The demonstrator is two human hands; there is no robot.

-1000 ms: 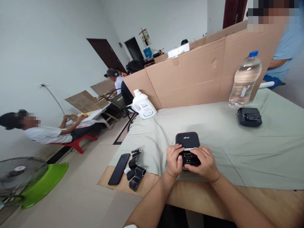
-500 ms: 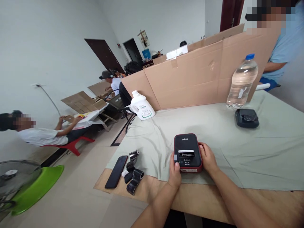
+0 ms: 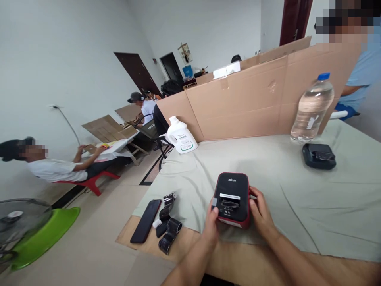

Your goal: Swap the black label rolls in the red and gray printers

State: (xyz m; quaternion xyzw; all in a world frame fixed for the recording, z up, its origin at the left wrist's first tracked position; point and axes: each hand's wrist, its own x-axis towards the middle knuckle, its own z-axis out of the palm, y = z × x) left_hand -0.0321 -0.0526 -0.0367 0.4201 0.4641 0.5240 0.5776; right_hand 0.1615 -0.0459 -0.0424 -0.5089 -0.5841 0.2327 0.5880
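Observation:
A small black and red label printer (image 3: 233, 190) is between my two hands, low over the near part of the cloth-covered table. It has a slot with a white strip above it and a few small buttons near its front. My left hand (image 3: 212, 222) grips the left side, thumb on the top edge. Along the right side, my right hand (image 3: 262, 214) holds it with bent fingers and the thumb against the casing. Left of the printer lie a dark phone (image 3: 145, 221) and a curled strip of black glossy film (image 3: 169, 226).
A black device (image 3: 319, 155) sits at the right, by a large water bottle (image 3: 312, 107). At the back left stands a white jug (image 3: 181, 135), before an upright cardboard sheet (image 3: 238, 103). People sit beyond the table on the left and right.
The view has shifted a little. The printer has turned slightly and come a bit left relative to the table, with both hands on it. My right fingers look straighter along its side.

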